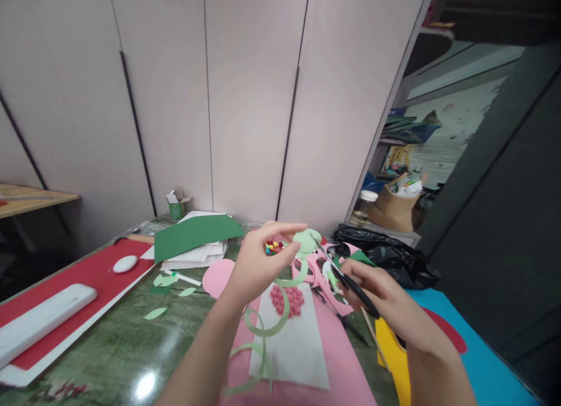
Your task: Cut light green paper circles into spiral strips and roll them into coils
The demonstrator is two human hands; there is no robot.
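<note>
My left hand [267, 254] pinches a light green paper piece [303, 242] between thumb and fingers, above the table. Black-handled scissors [339, 273] are in my right hand [372, 286], their blades touching the green paper. From that paper a thin curling green strip [267, 333] hangs in loops. Below it lies a white sheet [302, 362] bearing a cluster of small pink rolled pieces [287, 301]. Under the sheet is pink paper [346, 371]. Cut pink paper scraps [333, 298] lie beside the scissors.
Green leaf cutouts [156, 313], a pink paper circle [218, 278] and dark green paper [197, 235] lie to the left. Red paper [65, 283] holds a long white object [48, 321]. To the right are a black plastic bag [394, 263], yellow paper [390, 359] and blue paper [486, 359].
</note>
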